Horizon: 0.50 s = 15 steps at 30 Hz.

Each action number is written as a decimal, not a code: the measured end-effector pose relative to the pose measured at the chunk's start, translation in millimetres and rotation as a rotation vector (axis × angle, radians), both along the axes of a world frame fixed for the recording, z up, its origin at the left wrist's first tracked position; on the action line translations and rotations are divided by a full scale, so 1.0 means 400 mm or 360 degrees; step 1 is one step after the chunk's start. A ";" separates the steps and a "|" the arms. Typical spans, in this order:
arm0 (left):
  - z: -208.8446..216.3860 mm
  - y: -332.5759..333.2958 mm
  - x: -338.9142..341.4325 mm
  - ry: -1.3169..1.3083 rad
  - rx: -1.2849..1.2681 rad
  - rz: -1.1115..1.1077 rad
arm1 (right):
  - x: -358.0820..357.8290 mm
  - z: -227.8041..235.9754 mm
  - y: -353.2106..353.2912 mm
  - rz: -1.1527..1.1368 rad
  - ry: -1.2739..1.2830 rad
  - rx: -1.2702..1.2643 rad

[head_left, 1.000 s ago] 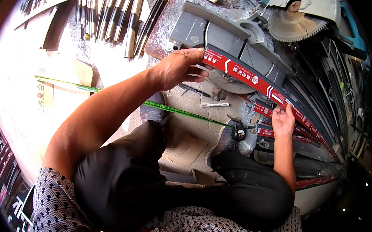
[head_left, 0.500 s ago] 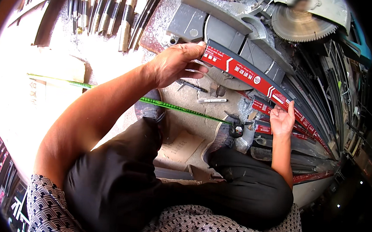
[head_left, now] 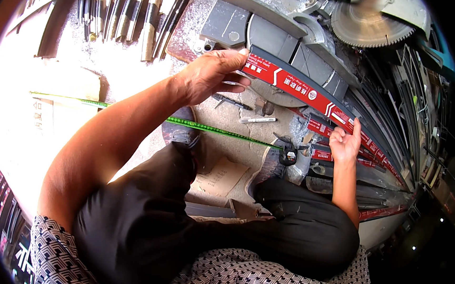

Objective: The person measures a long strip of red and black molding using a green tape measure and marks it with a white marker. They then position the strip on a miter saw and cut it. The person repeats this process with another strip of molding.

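A long dark grey profile strip [head_left: 295, 85] with red printed film slants from the middle of the view to the lower right. At its near-left end, my left hand [head_left: 211, 76] pinches the tip between thumb and fingers, the lower fingers curled loosely below. My right hand [head_left: 345, 146] is farther along the strip, index finger raised against it and the other fingers curled in; part of its grip is hidden. The strip lies across the front of a grey mitre saw base [head_left: 277, 37]. A green tape measure [head_left: 288, 156] rests by my right foot, its blade [head_left: 212, 130] pulled out to the left.
The round saw blade [head_left: 371, 26] hangs raised at the upper right. More long profiles [head_left: 399, 101] lie bundled at right, several short offcuts [head_left: 123, 8] at upper left. A white marker [head_left: 257, 120], a black caliper-like tool [head_left: 231, 101] and a cardboard piece [head_left: 219, 177] lie on the floor.
The view has shifted slightly. Both hands keep their places on the profile strip, with almost no movement against the saw base.
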<state>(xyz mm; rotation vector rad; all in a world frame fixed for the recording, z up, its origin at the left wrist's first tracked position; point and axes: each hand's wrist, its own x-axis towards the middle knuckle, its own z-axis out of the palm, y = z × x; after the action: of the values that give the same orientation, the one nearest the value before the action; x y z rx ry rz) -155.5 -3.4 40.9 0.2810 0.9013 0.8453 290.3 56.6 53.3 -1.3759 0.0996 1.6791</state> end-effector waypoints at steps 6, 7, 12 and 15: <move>0.003 0.000 -0.001 0.0011 -0.0013 0.0011 | -0.011 0.007 0.001 0.0020 -0.0032 -0.0007; 0.006 0.001 -0.002 0.0018 -0.0014 0.0006 | -0.010 0.006 0.001 0.0013 -0.0037 -0.0018; -0.001 0.002 -0.005 0.0013 -0.0038 -0.0016 | -0.016 0.009 0.002 -0.0013 -0.0063 -0.0068; 0.000 0.001 -0.006 0.0015 -0.0037 -0.0029 | -0.022 0.014 0.004 -0.0002 -0.0060 -0.0086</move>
<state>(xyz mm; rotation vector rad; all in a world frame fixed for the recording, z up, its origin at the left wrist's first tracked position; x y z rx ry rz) -158.1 -3.1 40.9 0.2728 0.9154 0.8167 281.5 58.3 59.1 -1.4465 0.1249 1.6592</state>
